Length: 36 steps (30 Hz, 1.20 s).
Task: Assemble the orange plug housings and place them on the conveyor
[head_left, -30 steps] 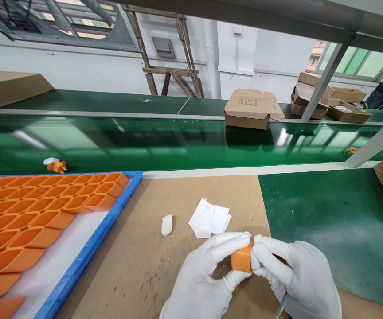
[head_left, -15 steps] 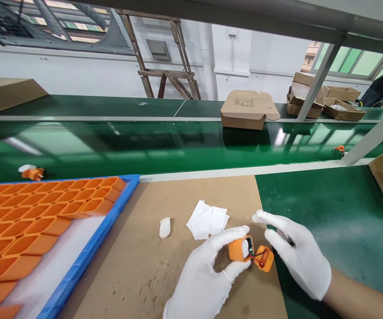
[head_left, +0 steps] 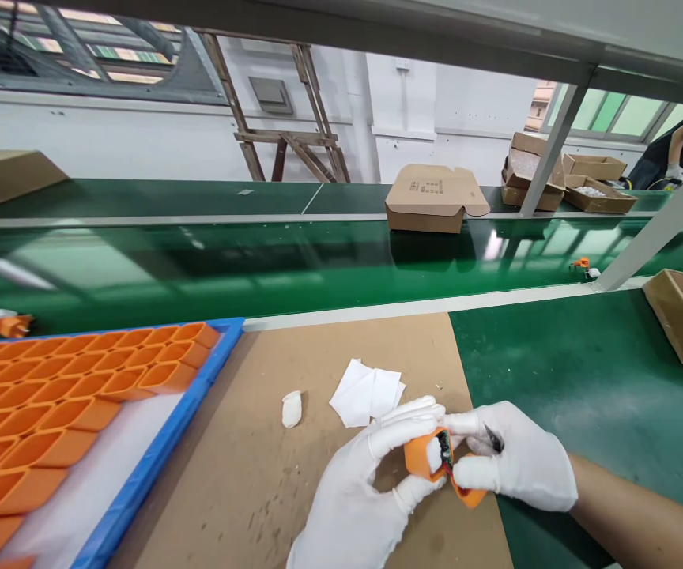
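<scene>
My left hand (head_left: 365, 482), in a white glove, is closed around a small orange plastic housing (head_left: 417, 457). Its open end faces right and shows a green circuit board (head_left: 443, 447) beside a white lump (head_left: 434, 454). My gloved right hand (head_left: 513, 458) has its forefinger at the housing's edge and its thumb over an orange end cap (head_left: 470, 496), which red wires join to the board. A dark pointed thing (head_left: 494, 439) shows among the right fingers; its kind is unclear. Just beyond lie white paper pieces (head_left: 366, 393) and a small white wad (head_left: 292, 409).
A blue-edged tray (head_left: 160, 454) of orange oval sleeves (head_left: 92, 379) stands left on the brown board (head_left: 247, 458). Behind runs a green conveyor (head_left: 294, 269) carrying small orange parts (head_left: 582, 263). Cardboard boxes (head_left: 436, 197) and a slanting post (head_left: 650, 229) are further back. Another person's arm (head_left: 678, 146) shows far right.
My right hand has moved left and closed in on the housing and cap, its fingers now touching them. The left hand still holds the housing. The view has shifted slightly.
</scene>
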Each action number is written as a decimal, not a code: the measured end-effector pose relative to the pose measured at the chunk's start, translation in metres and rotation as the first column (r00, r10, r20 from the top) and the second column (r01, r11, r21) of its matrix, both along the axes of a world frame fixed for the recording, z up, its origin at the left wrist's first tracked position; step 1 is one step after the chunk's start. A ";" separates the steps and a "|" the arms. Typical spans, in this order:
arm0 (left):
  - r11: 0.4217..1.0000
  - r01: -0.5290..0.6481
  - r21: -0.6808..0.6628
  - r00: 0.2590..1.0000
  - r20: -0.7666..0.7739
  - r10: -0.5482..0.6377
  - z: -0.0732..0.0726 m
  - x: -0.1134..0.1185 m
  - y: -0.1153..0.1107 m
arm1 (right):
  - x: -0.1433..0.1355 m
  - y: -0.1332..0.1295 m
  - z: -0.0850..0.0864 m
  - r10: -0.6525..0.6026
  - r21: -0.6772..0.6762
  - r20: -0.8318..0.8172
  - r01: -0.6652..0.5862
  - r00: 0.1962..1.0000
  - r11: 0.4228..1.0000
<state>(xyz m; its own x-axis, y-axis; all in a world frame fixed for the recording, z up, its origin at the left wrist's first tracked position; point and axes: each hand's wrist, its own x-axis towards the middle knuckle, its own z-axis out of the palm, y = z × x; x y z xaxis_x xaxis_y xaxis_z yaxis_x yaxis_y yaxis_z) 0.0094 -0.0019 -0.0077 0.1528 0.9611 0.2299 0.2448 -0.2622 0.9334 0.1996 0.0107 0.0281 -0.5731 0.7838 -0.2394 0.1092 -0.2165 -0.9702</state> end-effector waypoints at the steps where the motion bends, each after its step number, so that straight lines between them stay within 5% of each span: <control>1: 1.000 -0.015 0.005 0.999 -0.028 0.015 0.000 -0.001 0.000 | -0.001 -0.002 0.000 -0.021 0.077 0.090 0.015 0.996 0.997; 5: 1.000 -0.019 -0.010 0.995 -0.102 0.018 -0.001 0.001 0.001 | -0.003 -0.011 -0.008 -0.166 0.390 0.339 0.023 0.926 0.921; 9: 0.998 -0.048 -0.034 0.970 -0.240 0.038 -0.004 0.007 -0.001 | -0.004 -0.019 -0.021 -0.448 0.736 0.485 -0.074 0.751 0.673; 13: 0.997 -0.069 0.040 0.956 -0.283 0.077 -0.011 0.009 -0.002 | -0.005 -0.023 -0.025 -0.663 0.866 0.464 -0.144 0.587 0.479; 17: 0.995 -0.058 0.083 0.963 -0.259 0.078 -0.017 0.008 -0.003 | -0.006 -0.024 -0.023 -0.737 0.917 0.383 -0.132 0.557 0.376; 25: 0.992 -0.068 -0.107 0.995 -0.077 0.060 -0.015 0.012 -0.007 | -0.015 -0.027 -0.023 -0.716 0.949 0.138 0.115 0.684 0.293; 32: 0.972 -0.130 -0.195 0.984 -0.143 0.103 -0.019 0.007 -0.008 | -0.012 -0.024 -0.017 -0.603 0.855 0.184 0.176 0.776 0.487; 36: 0.972 -0.158 -0.172 0.976 -0.178 0.127 -0.023 0.005 -0.009 | -0.010 -0.025 -0.021 -0.655 0.917 0.187 0.109 0.733 0.384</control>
